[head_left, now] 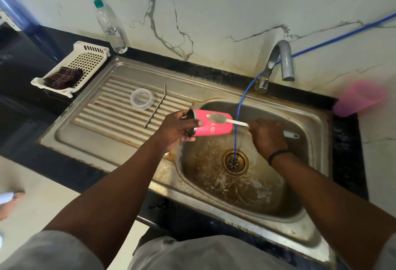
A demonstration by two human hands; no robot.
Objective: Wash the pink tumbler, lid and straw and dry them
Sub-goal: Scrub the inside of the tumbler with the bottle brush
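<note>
**Sideways over the basin: tumbler across, brush along its wall**

Crosswise is how the pink tumbler [211, 125] lies in the head view, its long axis running left to right above the sink [317, 119], open mouth to the left and base to the right. The left hand [179, 129] is closed around the mouth end, thumb over the pink wall and fingers under the rim. The right hand [267, 136] is closed on the handle of a bottle brush [218, 118], whose bristle head lies against the tumbler's outer wall near the top side. The right hand sits just beyond the base, so any stroke along the body is its to make; the left only steadies and turns.

A thin blue hose [237, 128] drops from near the tap [282, 59] into the drain, passing between the tumbler's base and the right hand, close to the brush shaft. It may snag the shaft on a long stroke.

On the ribbed drainboard to the left, well apart from both hands, lie the clear lid [141, 98] and the metal straw [156, 107], touching or nearly so. Further left, a white basket [85, 59] holds a dark cloth [63, 77], presumably for drying.
</note>
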